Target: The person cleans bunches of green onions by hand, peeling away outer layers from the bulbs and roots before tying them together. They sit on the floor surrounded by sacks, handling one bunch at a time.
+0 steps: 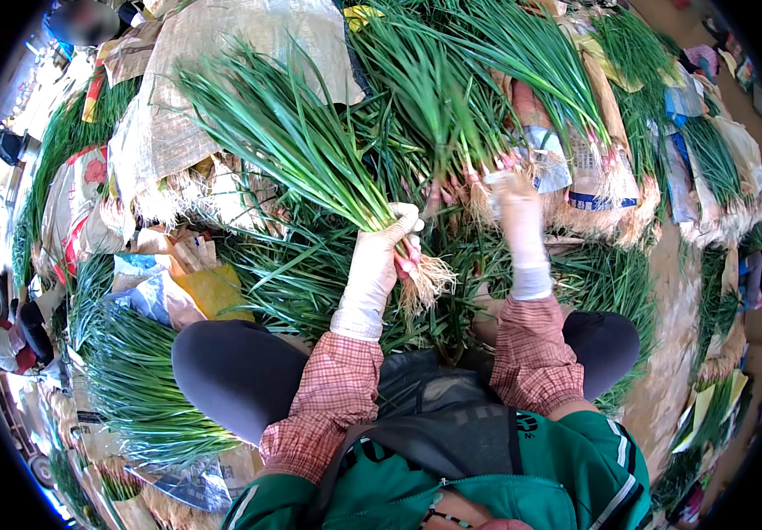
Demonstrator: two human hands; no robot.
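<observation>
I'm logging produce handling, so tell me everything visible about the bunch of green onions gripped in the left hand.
The bunch of green onions has long, thin green leaves fanning up and left, pinkish-white stalk bases and a tuft of pale, stringy roots at lower right. It lies tilted, raised above the heaped greens. The white-gloved left hand is closed around it just above the roots; nothing else visibly holds it.

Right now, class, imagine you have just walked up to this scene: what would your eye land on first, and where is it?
First, the fanned bundle of long green spring onions with pale roots, gripped near its root end at the centre by the white-gloved left hand. Just right of it, the blurred white-gloved right hand reaches into more green onion bunches. Woven plastic sacks lie among the heaps at upper left.
</observation>
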